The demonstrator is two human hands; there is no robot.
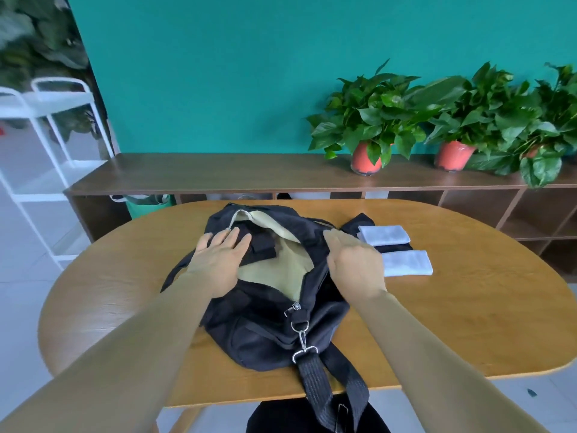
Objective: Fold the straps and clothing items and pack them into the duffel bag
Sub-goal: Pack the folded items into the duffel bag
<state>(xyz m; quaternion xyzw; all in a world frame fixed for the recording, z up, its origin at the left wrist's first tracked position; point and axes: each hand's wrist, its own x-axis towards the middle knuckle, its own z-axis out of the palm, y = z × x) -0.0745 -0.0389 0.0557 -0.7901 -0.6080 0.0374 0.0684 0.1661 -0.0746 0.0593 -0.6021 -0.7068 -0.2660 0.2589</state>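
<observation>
A black duffel bag lies unzipped in the middle of the oval wooden table, its beige lining showing. My left hand rests flat with straight fingers on the bag's left flap and handle. My right hand grips the right edge of the opening, fingers curled over it. A black shoulder strap clipped to the near end hangs off the table's front edge. Right of the bag lie two folded white cloths on a folded black garment.
A long dark wooden shelf unit runs behind the table, with three potted plants at its right part. A white metal rack stands at the left. A green bag sits under the shelf.
</observation>
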